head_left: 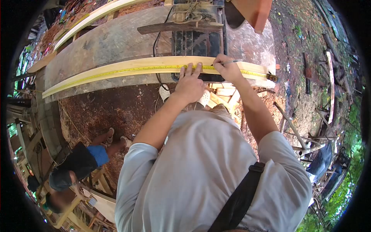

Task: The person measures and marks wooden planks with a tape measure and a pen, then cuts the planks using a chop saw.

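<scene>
A long pale wooden plank (162, 62) lies across the worktable, with the yellow blade of a tape measure (273, 77) stretched along it. The tape's dark case sits at the plank's right end. My left hand (190, 83) rests flat on the plank, fingers spread over the blade. Just right of it, my right hand (227, 69) is closed around a thin pencil (234, 61). The right fingers are low over the plank, beside the tape; whether the pencil's point touches the wood is hidden.
The worktable (116, 42) carries a dark machine plate (197, 43) behind the plank, with a loose wooden strip (177, 27) and a black cable. Wood offcuts (228, 94) lie by my feet. Another person (77, 162) is at lower left. Timber lies on the ground at right.
</scene>
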Action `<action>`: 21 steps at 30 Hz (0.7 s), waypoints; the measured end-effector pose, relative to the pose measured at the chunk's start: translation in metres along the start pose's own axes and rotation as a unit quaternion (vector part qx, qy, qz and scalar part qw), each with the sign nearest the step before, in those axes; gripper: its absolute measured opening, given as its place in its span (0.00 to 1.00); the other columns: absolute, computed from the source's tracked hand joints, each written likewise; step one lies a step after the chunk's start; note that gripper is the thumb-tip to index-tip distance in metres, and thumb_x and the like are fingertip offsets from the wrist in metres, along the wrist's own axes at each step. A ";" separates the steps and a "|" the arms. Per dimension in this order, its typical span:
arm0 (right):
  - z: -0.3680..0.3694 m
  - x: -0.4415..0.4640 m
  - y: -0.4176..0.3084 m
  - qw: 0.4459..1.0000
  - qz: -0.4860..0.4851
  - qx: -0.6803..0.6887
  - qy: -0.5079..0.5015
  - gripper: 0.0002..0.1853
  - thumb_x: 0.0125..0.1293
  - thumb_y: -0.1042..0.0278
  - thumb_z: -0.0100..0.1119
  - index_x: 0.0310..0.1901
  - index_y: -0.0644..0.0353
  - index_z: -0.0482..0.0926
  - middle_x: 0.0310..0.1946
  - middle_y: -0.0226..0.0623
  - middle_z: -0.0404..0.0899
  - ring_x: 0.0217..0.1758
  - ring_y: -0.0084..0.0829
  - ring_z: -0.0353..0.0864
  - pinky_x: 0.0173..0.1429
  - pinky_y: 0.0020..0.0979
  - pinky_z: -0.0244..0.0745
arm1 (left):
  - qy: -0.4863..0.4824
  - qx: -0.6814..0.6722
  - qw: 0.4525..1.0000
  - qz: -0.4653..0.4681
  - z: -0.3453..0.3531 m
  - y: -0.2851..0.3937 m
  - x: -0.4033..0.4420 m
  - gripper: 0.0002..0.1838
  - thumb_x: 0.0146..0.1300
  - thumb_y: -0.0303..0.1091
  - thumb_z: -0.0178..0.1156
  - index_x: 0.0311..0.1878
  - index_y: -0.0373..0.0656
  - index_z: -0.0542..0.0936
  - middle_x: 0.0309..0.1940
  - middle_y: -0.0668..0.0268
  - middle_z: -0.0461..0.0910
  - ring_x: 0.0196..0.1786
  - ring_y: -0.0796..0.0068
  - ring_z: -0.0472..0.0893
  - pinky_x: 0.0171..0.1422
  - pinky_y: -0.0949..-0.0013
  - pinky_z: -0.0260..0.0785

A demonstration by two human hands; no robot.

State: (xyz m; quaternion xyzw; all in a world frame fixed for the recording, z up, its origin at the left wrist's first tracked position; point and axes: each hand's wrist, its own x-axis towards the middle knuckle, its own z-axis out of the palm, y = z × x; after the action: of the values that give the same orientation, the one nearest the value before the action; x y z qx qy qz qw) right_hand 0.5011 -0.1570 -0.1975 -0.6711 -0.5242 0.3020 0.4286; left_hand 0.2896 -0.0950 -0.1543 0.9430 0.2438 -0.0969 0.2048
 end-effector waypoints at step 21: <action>0.001 0.002 0.000 1.000 -0.007 -0.014 -0.014 0.06 0.63 0.71 0.59 0.35 0.66 0.78 0.30 0.47 0.82 0.33 0.39 0.82 0.40 0.38 0.75 | 0.021 0.008 1.000 0.007 0.003 -0.002 0.003 0.24 0.73 0.48 0.52 0.40 0.36 0.89 0.78 0.48 0.57 0.77 0.35 0.59 0.80 0.36 0.47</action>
State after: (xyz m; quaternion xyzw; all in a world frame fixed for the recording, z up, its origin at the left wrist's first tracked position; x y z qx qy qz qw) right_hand 0.5006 -0.1547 -0.1982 -0.6689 -0.5390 0.3011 0.4140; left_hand 0.2909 -0.0933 -0.1580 0.9481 0.2411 -0.0776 0.1922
